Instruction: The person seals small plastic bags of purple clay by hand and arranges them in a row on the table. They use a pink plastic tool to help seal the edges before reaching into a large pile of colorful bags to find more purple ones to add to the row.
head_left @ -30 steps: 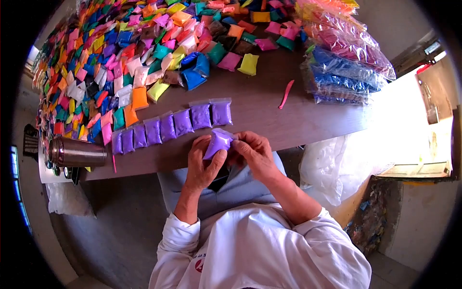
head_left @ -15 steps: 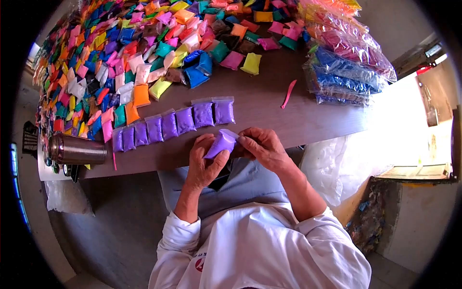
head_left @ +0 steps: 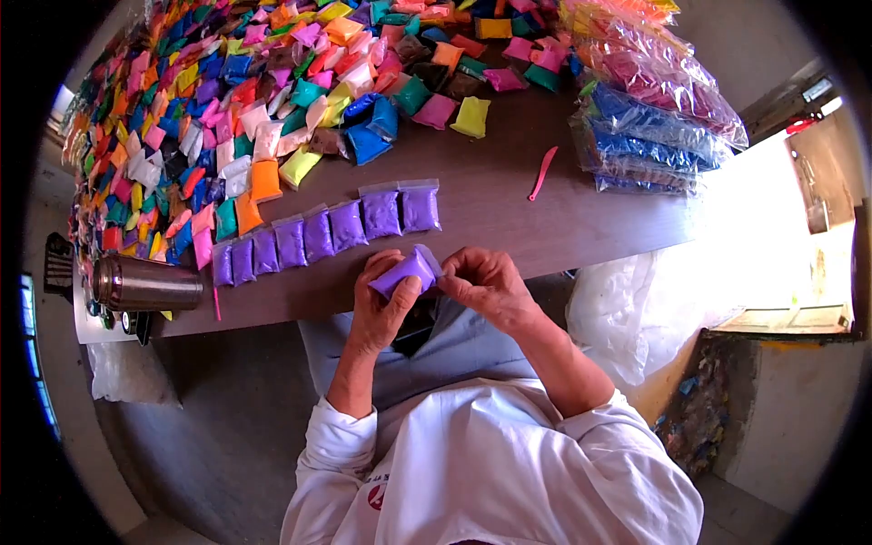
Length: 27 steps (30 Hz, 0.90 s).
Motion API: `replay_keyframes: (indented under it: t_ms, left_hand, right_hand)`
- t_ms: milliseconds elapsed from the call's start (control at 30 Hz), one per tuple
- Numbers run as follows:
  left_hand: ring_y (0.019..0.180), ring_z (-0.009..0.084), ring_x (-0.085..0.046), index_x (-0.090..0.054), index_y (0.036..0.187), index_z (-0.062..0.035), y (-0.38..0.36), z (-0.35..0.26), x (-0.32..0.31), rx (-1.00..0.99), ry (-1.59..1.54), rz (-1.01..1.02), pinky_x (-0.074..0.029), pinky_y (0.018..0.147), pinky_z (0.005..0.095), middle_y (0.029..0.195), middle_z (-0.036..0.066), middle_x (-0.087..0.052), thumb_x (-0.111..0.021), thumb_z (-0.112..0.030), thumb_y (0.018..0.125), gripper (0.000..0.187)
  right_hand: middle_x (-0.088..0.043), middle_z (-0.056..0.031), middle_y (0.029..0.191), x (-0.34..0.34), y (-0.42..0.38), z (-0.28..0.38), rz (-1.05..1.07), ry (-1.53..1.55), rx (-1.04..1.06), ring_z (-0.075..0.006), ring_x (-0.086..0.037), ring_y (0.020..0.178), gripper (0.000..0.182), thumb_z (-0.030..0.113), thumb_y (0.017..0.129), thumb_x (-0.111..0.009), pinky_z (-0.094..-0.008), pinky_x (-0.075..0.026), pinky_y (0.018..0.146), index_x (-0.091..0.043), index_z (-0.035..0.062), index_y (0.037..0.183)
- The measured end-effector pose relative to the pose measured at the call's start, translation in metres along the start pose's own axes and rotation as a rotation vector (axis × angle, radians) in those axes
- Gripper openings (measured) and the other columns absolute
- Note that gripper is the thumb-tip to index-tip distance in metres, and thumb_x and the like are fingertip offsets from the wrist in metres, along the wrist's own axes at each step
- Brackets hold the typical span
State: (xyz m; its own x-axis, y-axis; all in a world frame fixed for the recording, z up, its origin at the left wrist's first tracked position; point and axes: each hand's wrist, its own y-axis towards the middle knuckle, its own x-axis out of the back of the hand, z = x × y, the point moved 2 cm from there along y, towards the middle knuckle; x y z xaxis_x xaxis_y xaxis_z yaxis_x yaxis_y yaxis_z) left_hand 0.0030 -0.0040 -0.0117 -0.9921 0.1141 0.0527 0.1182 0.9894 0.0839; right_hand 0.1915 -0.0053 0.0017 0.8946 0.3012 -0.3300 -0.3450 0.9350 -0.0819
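Head view, left hand with fingers wrapped around a purple packet, held by the near edge of the tabletop, right hand with fingers pinching the packet's clear end, a row of eight purple packets just beyond, coloured packets heaped behind.
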Motion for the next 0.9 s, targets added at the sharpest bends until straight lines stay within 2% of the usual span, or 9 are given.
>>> replay_keyframes:
  t_ms: [133, 200, 300, 733, 833, 900]
  left_hand:
    - [0.103, 0.0220, -0.056, -0.063, 0.101, 0.0010, 0.001, 0.001, 0.003, 0.024, -0.032, 0.024, -0.044, 0.091, 0.0335, 0.107, 0.013, -0.060, -0.068, -0.037, 0.086, 0.041]
    - [0.102, 0.0243, -0.057, -0.063, 0.101, 0.0030, 0.001, 0.005, 0.003, 0.022, -0.011, 0.012, -0.045, 0.092, 0.0353, 0.107, 0.015, -0.061, -0.067, -0.036, 0.087, 0.042]
    - [0.102, 0.0267, -0.057, -0.063, 0.100, 0.0048, 0.001, 0.002, 0.003, 0.021, 0.081, 0.047, -0.044, 0.092, 0.0371, 0.107, 0.017, -0.061, -0.066, -0.036, 0.087, 0.043]
    - [0.105, 0.0298, -0.056, -0.064, 0.097, 0.0040, 0.003, -0.007, -0.001, -0.037, 0.093, 0.036, -0.043, 0.095, 0.0395, 0.098, 0.019, -0.064, -0.061, -0.040, 0.089, 0.045]
    - [0.106, 0.0298, -0.056, -0.064, 0.096, 0.0033, 0.002, -0.008, -0.002, -0.058, 0.128, 0.022, -0.043, 0.095, 0.0399, 0.099, 0.019, -0.064, -0.060, -0.041, 0.089, 0.045]
    - [0.105, 0.0298, -0.056, -0.065, 0.094, 0.0022, 0.002, -0.007, -0.004, -0.066, 0.125, 0.014, -0.042, 0.095, 0.0407, 0.097, 0.017, -0.065, -0.059, -0.040, 0.089, 0.043]
  right_hand:
    - [-0.063, -0.0005, 0.082, -0.003, -0.001, 0.008, 0.008, -0.027, -0.006, -0.0077, -0.056, 0.072, 0.020, 0.020, 0.091, -0.069, -0.0208, -0.047, 0.066, -0.065, 0.0010, 0.094]
    - [-0.061, 0.0013, 0.080, 0.001, 0.002, 0.010, 0.011, 0.070, -0.109, -0.0059, -0.054, 0.068, 0.023, 0.025, 0.092, -0.067, -0.0199, -0.043, 0.060, -0.065, 0.0017, 0.094]
    - [-0.061, 0.0016, 0.079, 0.004, 0.005, 0.008, -0.030, 0.036, -0.106, -0.0050, -0.051, 0.065, 0.027, 0.029, 0.094, -0.064, -0.0200, -0.040, 0.055, -0.066, 0.0019, 0.094]
    - [-0.061, -0.0005, 0.078, 0.004, 0.008, 0.005, 0.012, 0.030, -0.108, -0.0062, -0.052, 0.063, 0.029, 0.030, 0.095, -0.062, -0.0212, -0.041, 0.053, -0.066, 0.0016, 0.095]
    - [-0.061, -0.0004, 0.078, 0.005, 0.008, 0.006, 0.015, 0.086, -0.129, -0.0065, -0.052, 0.063, 0.029, 0.029, 0.095, -0.061, -0.0213, -0.041, 0.053, -0.067, 0.0008, 0.099]
    - [-0.062, -0.0007, 0.079, 0.005, 0.008, 0.010, 0.097, -0.008, -0.121, -0.0061, -0.051, 0.064, 0.029, 0.026, 0.096, -0.061, -0.0207, -0.041, 0.054, -0.067, -0.0007, 0.104]
